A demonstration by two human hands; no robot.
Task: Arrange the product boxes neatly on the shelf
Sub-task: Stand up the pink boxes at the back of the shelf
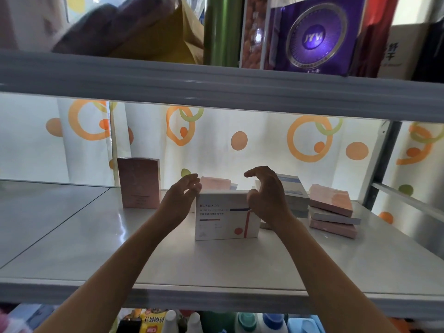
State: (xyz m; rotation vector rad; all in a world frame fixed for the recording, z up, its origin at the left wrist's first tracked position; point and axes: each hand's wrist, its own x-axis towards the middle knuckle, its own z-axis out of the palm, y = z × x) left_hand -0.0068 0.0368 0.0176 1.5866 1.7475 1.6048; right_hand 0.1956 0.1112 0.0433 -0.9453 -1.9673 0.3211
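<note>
A white box with red and blue print (223,219) stands upright in the middle of the grey shelf (96,248). My left hand (181,198) hovers at its upper left corner with loosely curled fingers and holds nothing. At the box's upper right corner my right hand (266,195) is curled the same way, and whether it touches the box is unclear. A tall pink box (139,183) stands upright to the left. Behind the white box lie a pink box (215,182) and a stack of pale blue boxes (294,193). A stack of flat pink and white boxes (331,210) lies at the right.
An upper shelf board (216,85) runs overhead, carrying a purple box (314,37), a green cylinder (221,30) and bags. A patterned curtain (240,140) hangs behind. A metal upright (382,162) stands at the right. Bottles (247,322) sit on the shelf below.
</note>
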